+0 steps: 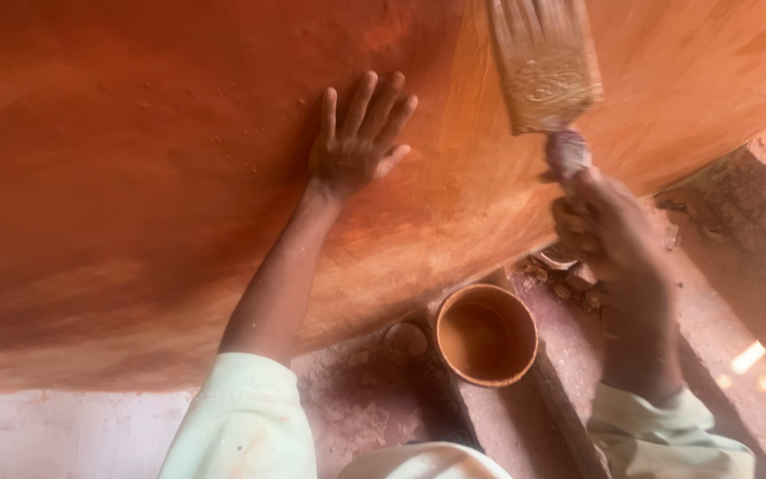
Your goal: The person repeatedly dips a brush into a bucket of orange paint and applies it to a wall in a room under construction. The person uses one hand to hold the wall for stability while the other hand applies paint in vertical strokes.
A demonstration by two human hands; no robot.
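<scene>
the left hand [356, 142] lies flat and wide open, fingers spread, pressed against the large curved orange-red clay wall [135, 177] that fills the upper and left parts of the frame. its bare forearm runs down toward the lower middle, ending in a pale cream sleeve [246, 421] at the bottom edge. the right hand [600, 226], at the right of centre, is closed in a fist around the handle of a broad flat paintbrush with pale, paint-soaked bristles [547, 71]; the brush points upward, its bristles laid against the wall near the top edge, right of centre. around the bristles the surface looks wet and streaked, a lighter orange than the darker red to the left. below the two hands, at the lower middle, a round orange-stained bucket holding orange-brown liquid [487, 334] stands on a dusty reddish-brown ground [374, 399], well apart from both hands. just left of the bucket a small round dusty lid-like object [406, 338] lies on the ground. at the right edge a rough earthen ledge [755, 204] rises beside the wall.
</scene>
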